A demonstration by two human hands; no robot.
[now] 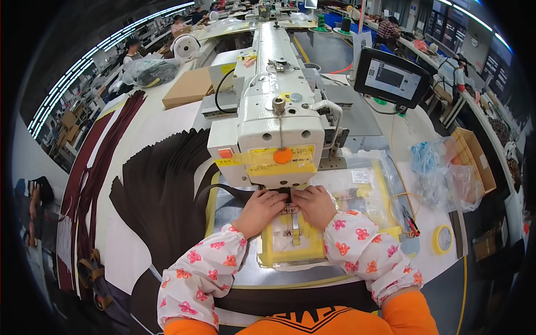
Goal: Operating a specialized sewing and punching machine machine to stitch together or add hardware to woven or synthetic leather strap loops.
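Note:
My left hand [261, 210] and my right hand [311, 205] meet under the head of a white sewing machine [262, 123], fingers closed on a dark brown strip [233, 193] at the needle area. The strip curves off to the left toward a fanned pile of dark brown strips [153, 195]. Beneath my hands lies a template plate [287, 245] edged with yellow tape, with small taped labels. The fingertips and the needle are partly hidden by the machine head. Another long dark piece [296, 296] runs along the front edge of the table.
Maroon strips [95, 184] lie far left, near a cardboard piece [187, 89]. At right are a screen [391, 78], bagged items [452, 187], a wooden box [474, 156], scissor-like tools [412, 226] and a yellow tape roll [442, 239]. Other workers [388, 33] sit at benches farther back.

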